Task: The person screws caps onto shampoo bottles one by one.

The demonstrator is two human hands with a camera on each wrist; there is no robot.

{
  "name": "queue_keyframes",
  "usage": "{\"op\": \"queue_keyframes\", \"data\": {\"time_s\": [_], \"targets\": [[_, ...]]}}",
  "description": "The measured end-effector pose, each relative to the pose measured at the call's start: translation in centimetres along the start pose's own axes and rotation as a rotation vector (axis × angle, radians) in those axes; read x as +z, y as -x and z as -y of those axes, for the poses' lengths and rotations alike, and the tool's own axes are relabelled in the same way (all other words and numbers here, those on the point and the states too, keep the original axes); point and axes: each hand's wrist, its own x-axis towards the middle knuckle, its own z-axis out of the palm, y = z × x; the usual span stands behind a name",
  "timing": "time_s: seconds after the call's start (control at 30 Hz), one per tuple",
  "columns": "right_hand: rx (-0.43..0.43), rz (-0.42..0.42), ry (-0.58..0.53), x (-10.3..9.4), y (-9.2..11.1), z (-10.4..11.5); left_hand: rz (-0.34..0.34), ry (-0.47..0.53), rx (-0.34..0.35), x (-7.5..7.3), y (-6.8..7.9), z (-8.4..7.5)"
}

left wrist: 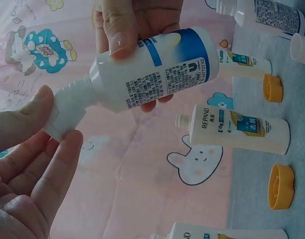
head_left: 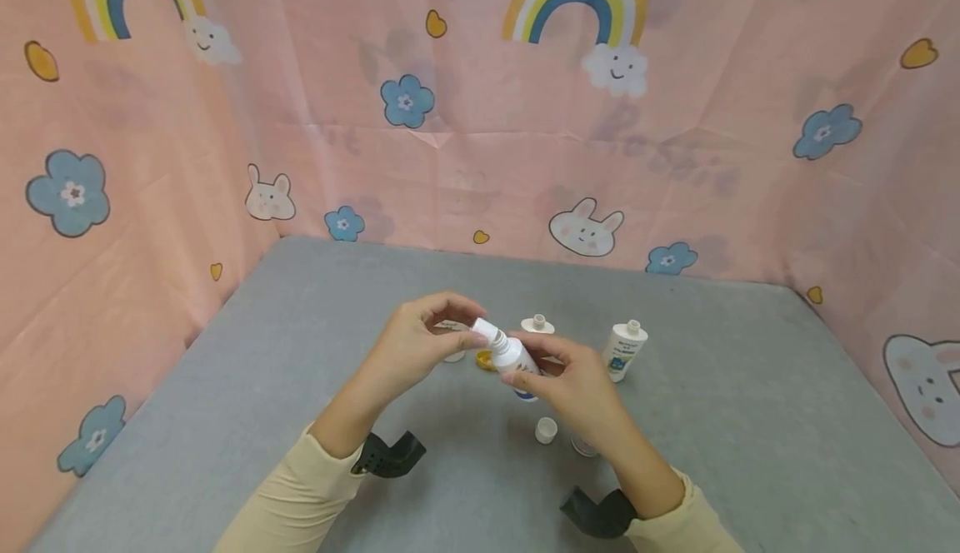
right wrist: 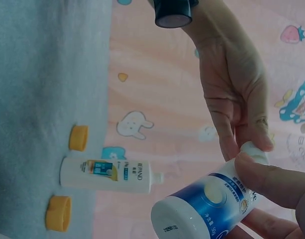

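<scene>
Above the table, my right hand grips the body of a small white bottle with a blue-printed label, holding it tilted. Between thumb and fingertips, my left hand pinches a white cap at the bottle's mouth. The cap sits at an angle to the neck, and screw threads show below it in the left wrist view. Seen from the right wrist, the bottle's round base faces the camera.
Uncapped white bottles stand on the grey table: one at right, one behind the hands. A third is partly hidden by the left hand. Yellow caps lie near them. A loose white cap lies nearer, beside a mostly hidden container.
</scene>
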Motion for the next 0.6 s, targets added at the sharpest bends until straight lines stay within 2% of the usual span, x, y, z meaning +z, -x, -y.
{"op": "queue_keyframes", "data": {"time_s": [0.1,0.6], "targets": [[-0.006,0.008,0.006,0.00,0.06,0.10,-0.010,0.015,-0.011,0.16,0.09,-0.14],[-0.047,0.008,0.031,0.10,0.25,-0.02,0.014,0.011,0.097,0.86,0.38,-0.19]]}}
